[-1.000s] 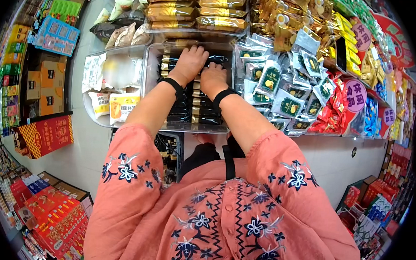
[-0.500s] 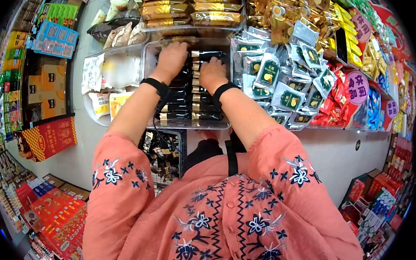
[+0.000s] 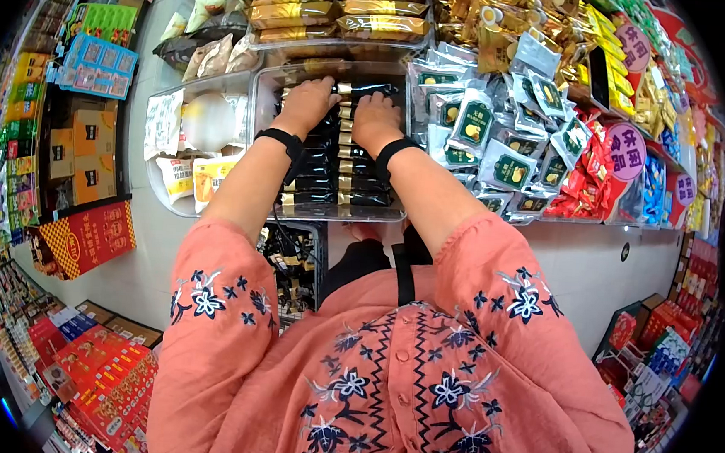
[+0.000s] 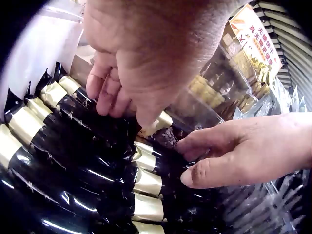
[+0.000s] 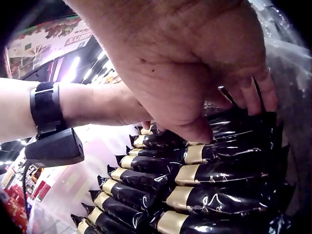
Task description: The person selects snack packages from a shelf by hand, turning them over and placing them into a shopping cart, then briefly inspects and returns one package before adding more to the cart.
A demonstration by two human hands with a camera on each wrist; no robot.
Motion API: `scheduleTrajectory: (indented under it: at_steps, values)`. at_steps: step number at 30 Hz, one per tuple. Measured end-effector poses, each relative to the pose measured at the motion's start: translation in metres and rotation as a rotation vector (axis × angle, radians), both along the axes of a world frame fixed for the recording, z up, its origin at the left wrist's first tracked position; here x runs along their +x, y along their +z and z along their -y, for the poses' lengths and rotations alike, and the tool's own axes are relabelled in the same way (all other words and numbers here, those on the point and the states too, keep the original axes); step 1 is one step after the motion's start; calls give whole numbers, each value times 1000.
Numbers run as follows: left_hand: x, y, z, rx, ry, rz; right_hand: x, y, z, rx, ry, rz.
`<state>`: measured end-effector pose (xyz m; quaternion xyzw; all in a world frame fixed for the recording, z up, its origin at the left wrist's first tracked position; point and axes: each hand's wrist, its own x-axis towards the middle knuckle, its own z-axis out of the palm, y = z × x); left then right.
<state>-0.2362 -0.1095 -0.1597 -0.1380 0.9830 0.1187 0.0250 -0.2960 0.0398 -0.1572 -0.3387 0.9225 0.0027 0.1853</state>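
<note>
Two columns of black packs with gold bands [image 3: 345, 166] lie side by side in a clear plastic bin [image 3: 258, 96]. Over the far end of the left column is my left hand [image 3: 308, 105], fingers bent down onto the packs. In the left wrist view its thumb tip comes down by a gold band [image 4: 147, 180] of the right column. My right hand [image 3: 376, 119] rests on the right column near the bin's far end. From the right wrist, its thumb touches a gold band [image 5: 195, 155] while the fingers reach to the packs' outer ends, partly hidden behind the palm.
Silver pouches with green labels [image 3: 472, 125] are heaped right of the bin. White and yellow packs [image 3: 214, 176] lie in a bin on the left. Brown-gold packs [image 3: 383, 28] sit behind. Below stands a crate [image 3: 319, 257] with dark packs, near the person's legs.
The left hand first moves left, away from the right hand, then slightly back right toward the middle. The right hand stays on the right column, shifting only a little.
</note>
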Motion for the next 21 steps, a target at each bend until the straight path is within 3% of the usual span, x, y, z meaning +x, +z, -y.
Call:
scheduleTrajectory:
  at_steps: [11,21]
  values:
    - [-5,-22,2,-262,-153,-227,1,-4,5,12,-41,-11]
    - [-10,-11,-1,-247,-213,-289,0,2,12,77,-31,0]
